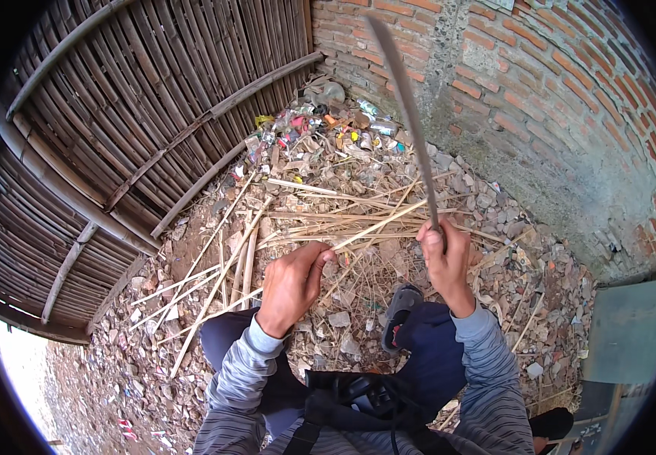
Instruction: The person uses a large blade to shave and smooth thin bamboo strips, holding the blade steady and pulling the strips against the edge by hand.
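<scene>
My left hand (291, 284) is closed, thumb and fingers pinching a thin pale bamboo strip (381, 224). One end of the strip slants up to the right, close to my right hand. My right hand (447, 262) is wrapped around the handle of a machete (411, 114), whose long dark blade points upward, a little to the left. The blade's lower part stands near the strip's far end; I cannot tell whether they touch. Beneath and beyond my hands lies a loose pile of bamboo strips (320, 220), crossing one another on the ground.
Rubble (343, 322) covers the ground. Mixed litter (328, 133) lies in the far corner. A bamboo-slat wall (161, 91) rises at the left, a brick wall (563, 98) at the right. A grey-green panel (627, 330) stands at the lower right. My shoe (400, 315) is below my hands.
</scene>
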Tool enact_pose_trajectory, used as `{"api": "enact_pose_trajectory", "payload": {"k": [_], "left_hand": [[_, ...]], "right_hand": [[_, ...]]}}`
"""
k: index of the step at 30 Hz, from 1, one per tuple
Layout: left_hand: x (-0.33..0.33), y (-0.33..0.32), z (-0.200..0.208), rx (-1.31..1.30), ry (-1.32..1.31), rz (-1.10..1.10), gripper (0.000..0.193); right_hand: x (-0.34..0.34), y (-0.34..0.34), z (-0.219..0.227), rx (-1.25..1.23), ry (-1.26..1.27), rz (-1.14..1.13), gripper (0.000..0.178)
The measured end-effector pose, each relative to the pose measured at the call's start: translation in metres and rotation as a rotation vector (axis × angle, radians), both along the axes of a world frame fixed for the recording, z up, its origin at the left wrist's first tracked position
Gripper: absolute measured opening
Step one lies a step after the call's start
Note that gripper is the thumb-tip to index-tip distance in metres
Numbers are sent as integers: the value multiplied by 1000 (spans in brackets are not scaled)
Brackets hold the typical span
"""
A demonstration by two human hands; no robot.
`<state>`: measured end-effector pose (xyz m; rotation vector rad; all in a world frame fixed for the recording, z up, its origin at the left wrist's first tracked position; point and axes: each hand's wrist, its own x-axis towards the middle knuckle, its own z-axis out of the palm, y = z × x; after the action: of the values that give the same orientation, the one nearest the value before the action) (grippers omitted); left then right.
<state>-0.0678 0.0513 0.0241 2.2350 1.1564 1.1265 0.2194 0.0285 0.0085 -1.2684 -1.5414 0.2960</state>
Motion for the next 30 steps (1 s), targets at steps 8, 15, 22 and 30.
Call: {"api": "enact_pose_trajectory", "payload": {"k": [8, 15, 22, 30], "left_hand": [[8, -7, 7, 51, 40, 33, 11], [13, -25, 31, -325, -99, -118, 20], [24, -31, 13, -242, -195, -68, 19], [3, -61, 37, -264, -60, -63, 13]], "right_hand": [[-36, -7, 5, 95, -469, 50, 54], [-40, -6, 1, -3, -448, 73, 58], [-34, -6, -3, 33, -477, 118, 60], [51, 46, -9, -328, -143, -233, 62]]}}
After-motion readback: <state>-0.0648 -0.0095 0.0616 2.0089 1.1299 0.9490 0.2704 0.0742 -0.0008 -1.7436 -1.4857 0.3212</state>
